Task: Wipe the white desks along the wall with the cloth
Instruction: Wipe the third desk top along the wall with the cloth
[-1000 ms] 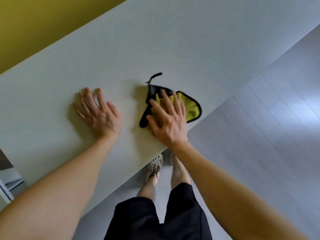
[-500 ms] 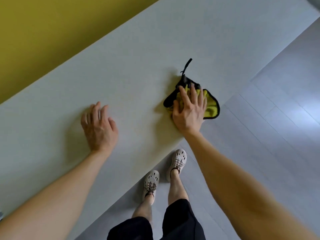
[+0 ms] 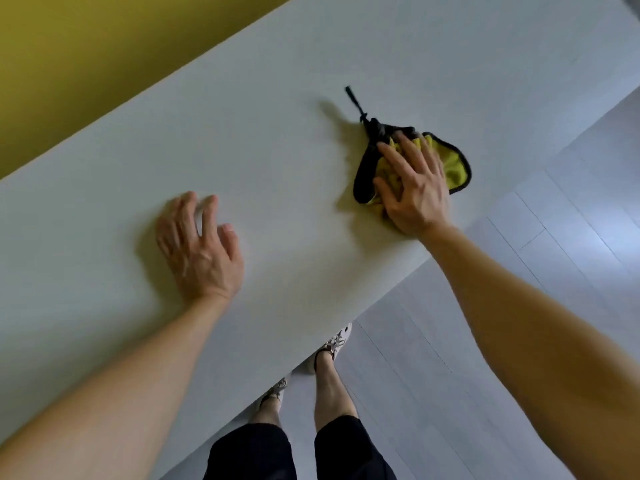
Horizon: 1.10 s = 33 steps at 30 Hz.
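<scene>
Yellow cloth [image 3: 454,166] with a black border lies bunched on the white counter [image 3: 277,116], close to the front edge on the person's right side. A thin black cord [image 3: 355,102] trails from the cloth's far corner across the surface toward the wall.

Right hand [image 3: 414,188] rests palm-down on top of the cloth. Its fingers [image 3: 394,157] are straight and slightly spread, pressing the fabric against the counter rather than curling round it. Part of the yellow face and the black border show beyond the hand on both sides.

Left hand [image 3: 197,247] sits well apart from the cloth, palm down over bare counter, holding nothing. Its fingers [image 3: 207,216] are loosely spread and a little bent. The hand is blurred, so I cannot tell whether the tips touch the surface.

Olive-yellow wall [image 3: 86,64] runs along the counter's far edge. Pale grey plank floor [image 3: 519,306] lies beyond the near edge. The person's bare legs, dark shorts [image 3: 252,452] and light-coloured shoes [image 3: 337,341] show below, with the toes partly under the counter.
</scene>
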Each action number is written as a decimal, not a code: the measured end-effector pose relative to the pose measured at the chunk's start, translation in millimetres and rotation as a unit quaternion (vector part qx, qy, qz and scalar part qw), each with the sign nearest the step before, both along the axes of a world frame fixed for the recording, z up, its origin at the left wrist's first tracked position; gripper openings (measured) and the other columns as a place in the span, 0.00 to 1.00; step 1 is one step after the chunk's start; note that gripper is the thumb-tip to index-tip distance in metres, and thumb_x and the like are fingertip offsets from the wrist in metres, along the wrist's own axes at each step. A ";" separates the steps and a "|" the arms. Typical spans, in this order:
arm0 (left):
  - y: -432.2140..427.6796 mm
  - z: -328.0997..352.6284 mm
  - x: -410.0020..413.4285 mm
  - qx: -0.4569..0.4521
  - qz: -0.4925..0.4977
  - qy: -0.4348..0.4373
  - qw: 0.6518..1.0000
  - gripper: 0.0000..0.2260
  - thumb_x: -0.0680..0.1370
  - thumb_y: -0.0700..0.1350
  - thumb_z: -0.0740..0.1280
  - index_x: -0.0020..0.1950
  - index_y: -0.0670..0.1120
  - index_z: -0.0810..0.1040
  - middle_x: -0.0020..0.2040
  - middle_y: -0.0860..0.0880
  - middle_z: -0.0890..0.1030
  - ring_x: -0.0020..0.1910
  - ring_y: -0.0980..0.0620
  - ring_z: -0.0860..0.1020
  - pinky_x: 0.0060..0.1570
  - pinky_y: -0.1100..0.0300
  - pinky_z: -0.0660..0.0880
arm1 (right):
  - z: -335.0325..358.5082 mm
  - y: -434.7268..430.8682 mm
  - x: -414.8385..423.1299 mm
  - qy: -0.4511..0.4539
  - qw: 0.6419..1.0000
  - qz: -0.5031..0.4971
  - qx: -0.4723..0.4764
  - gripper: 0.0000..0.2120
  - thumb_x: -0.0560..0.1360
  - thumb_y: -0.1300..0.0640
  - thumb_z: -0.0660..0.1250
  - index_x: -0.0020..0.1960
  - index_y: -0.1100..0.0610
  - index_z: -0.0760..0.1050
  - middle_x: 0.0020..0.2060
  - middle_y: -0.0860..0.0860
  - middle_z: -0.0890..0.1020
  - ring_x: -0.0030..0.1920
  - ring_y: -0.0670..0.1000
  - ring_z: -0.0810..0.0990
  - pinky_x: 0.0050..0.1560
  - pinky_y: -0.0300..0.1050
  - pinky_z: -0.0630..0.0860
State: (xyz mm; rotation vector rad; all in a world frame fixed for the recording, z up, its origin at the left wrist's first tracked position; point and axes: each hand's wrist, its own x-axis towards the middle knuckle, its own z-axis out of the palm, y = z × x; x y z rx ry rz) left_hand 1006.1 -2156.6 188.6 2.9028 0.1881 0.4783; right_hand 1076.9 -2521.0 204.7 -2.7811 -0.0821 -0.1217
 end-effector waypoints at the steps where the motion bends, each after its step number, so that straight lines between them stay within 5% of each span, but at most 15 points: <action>1: -0.5 -0.4 0.2 0.000 0.001 0.001 1.000 0.19 0.87 0.50 0.60 0.76 0.48 0.76 0.79 0.43 0.72 0.81 0.38 0.67 0.81 0.40 0.60 | 2.1 10.7 8.6 0.000 0.998 -0.063 -0.002 0.28 0.84 0.41 0.65 0.83 0.43 0.69 0.84 0.51 0.66 0.87 0.61 0.56 0.83 0.68 0.57; 4: -0.8 0.5 0.7 -0.006 0.001 0.018 1.000 0.19 0.87 0.50 0.61 0.77 0.48 0.76 0.80 0.42 0.72 0.82 0.37 0.67 0.80 0.38 0.60 | 6.3 77.7 -7.5 -0.019 0.992 -0.121 0.020 0.26 0.83 0.45 0.65 0.81 0.46 0.72 0.85 0.54 0.66 0.87 0.64 0.55 0.84 0.68 0.54; 8: -2.6 5.7 0.2 0.005 0.003 0.030 1.000 0.20 0.84 0.46 0.64 0.75 0.46 0.77 0.81 0.42 0.71 0.82 0.36 0.67 0.79 0.35 0.61 | 9.3 147.7 -69.3 0.018 0.978 0.201 0.057 0.24 0.86 0.48 0.64 0.82 0.47 0.72 0.85 0.55 0.65 0.87 0.64 0.51 0.84 0.70 0.54; 12: -3.5 5.5 -0.2 0.010 0.006 0.035 0.999 0.20 0.83 0.45 0.64 0.75 0.45 0.77 0.81 0.41 0.71 0.82 0.35 0.67 0.79 0.34 0.61 | 3.1 99.3 -36.3 0.019 0.926 0.375 0.037 0.25 0.87 0.46 0.65 0.83 0.47 0.71 0.85 0.55 0.65 0.87 0.63 0.53 0.85 0.68 0.55; 14: -4.5 5.6 -0.1 -0.001 0.008 0.030 1.000 0.20 0.86 0.48 0.61 0.77 0.46 0.77 0.81 0.41 0.71 0.82 0.35 0.67 0.79 0.34 0.61 | 0.3 50.1 6.5 0.001 0.944 0.330 0.027 0.24 0.86 0.47 0.67 0.82 0.49 0.72 0.84 0.54 0.67 0.87 0.62 0.57 0.83 0.69 0.59; 17: -6.5 5.2 -0.7 -0.011 0.013 0.037 0.999 0.21 0.86 0.50 0.60 0.78 0.46 0.76 0.82 0.41 0.70 0.82 0.36 0.66 0.80 0.34 0.60 | 1.1 -7.9 72.4 -0.016 0.998 0.066 0.020 0.25 0.85 0.46 0.66 0.81 0.47 0.73 0.83 0.53 0.69 0.86 0.63 0.60 0.81 0.69 0.62; 19: -7.1 4.2 -0.2 -0.012 0.015 0.037 0.999 0.21 0.86 0.50 0.60 0.78 0.47 0.76 0.81 0.41 0.70 0.83 0.36 0.66 0.80 0.34 0.60 | 2.2 -0.8 92.7 -0.008 0.994 -0.104 0.012 0.27 0.83 0.45 0.64 0.82 0.45 0.71 0.84 0.52 0.68 0.86 0.63 0.59 0.82 0.68 0.58; 21: -6.1 5.2 1.1 -0.014 0.015 0.041 0.999 0.21 0.86 0.50 0.60 0.78 0.46 0.76 0.81 0.41 0.71 0.83 0.36 0.65 0.80 0.33 0.60 | 5.6 43.0 81.8 -0.014 0.989 -0.146 0.008 0.27 0.82 0.46 0.64 0.81 0.45 0.71 0.84 0.53 0.66 0.86 0.64 0.57 0.83 0.68 0.56; 24: -7.7 7.7 -0.8 -0.017 0.012 0.036 0.999 0.21 0.86 0.49 0.61 0.78 0.45 0.76 0.82 0.41 0.70 0.83 0.36 0.66 0.80 0.33 0.60 | 13.6 119.9 20.6 -0.022 0.995 0.091 0.037 0.25 0.82 0.50 0.67 0.79 0.49 0.75 0.84 0.56 0.68 0.86 0.65 0.57 0.82 0.70 0.57; 29: -8.1 6.1 0.7 -0.019 0.043 0.056 0.997 0.26 0.82 0.49 0.63 0.78 0.39 0.72 0.80 0.39 0.71 0.80 0.35 0.66 0.82 0.33 0.59 | 6.1 124.7 10.8 0.029 0.891 0.453 0.011 0.26 0.86 0.46 0.65 0.83 0.47 0.70 0.86 0.55 0.63 0.87 0.63 0.52 0.84 0.69 0.54; 31: -8.9 6.9 1.7 -0.021 0.045 0.054 0.997 0.26 0.82 0.49 0.63 0.79 0.39 0.71 0.82 0.40 0.70 0.82 0.36 0.65 0.82 0.34 0.58 | 2.7 99.1 61.6 0.028 0.887 0.461 -0.010 0.28 0.85 0.44 0.65 0.84 0.47 0.68 0.86 0.53 0.64 0.87 0.62 0.54 0.84 0.68 0.57; 33: -8.8 6.5 1.1 -0.021 0.035 0.054 0.998 0.27 0.83 0.50 0.62 0.81 0.40 0.70 0.83 0.40 0.68 0.83 0.37 0.64 0.82 0.34 0.58 | 2.2 70.5 122.3 0.004 0.940 0.340 -0.007 0.28 0.85 0.42 0.65 0.83 0.46 0.69 0.85 0.53 0.66 0.87 0.62 0.57 0.82 0.69 0.61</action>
